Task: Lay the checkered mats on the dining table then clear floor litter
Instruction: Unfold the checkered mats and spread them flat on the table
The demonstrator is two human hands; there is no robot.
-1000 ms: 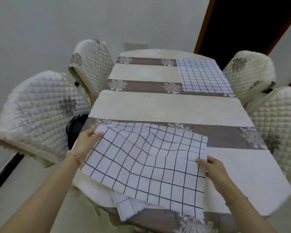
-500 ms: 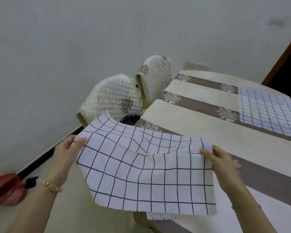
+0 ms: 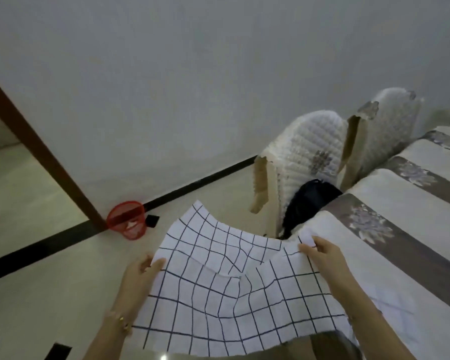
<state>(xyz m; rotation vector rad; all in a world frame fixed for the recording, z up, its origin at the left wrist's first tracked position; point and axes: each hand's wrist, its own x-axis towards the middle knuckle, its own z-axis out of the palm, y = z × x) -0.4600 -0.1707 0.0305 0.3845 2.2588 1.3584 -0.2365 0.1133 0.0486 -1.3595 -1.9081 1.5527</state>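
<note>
Nearest us, the left hand (image 3: 140, 274), with a gold bracelet (image 3: 121, 319) at its wrist, grips the left edge of the checkered mat (image 3: 231, 294), thumb on top and the other fingers hidden beneath the cloth. The right hand (image 3: 325, 258) pinches the mat's far right edge between thumb and curled fingers. We see the mat held up in the air, sagging and creased in the middle, its near edge hanging low and its far left corner curling upward. Most of it hangs over the floor (image 3: 50, 294), while its right side reaches the near corner of the table (image 3: 400, 255), whose cloth runs away to the right in pale and brown flowered bands. Just past the table's edge, a black bag (image 3: 309, 201) lies on the seat of a quilted chair (image 3: 309, 157) pushed close to the table, and a second quilted chair (image 3: 395, 120) stands beside it farther along. To the left of the chairs we find a broad open stretch of pale floor crossed by a black strip (image 3: 37, 248). At its far side a red wire basket (image 3: 127, 223) stands at the foot of a brown door frame (image 3: 42, 152), with a small black thing (image 3: 152, 220) just beside it. Beyond, a black skirting line (image 3: 200, 183) runs under the plain wall (image 3: 218, 74).
</note>
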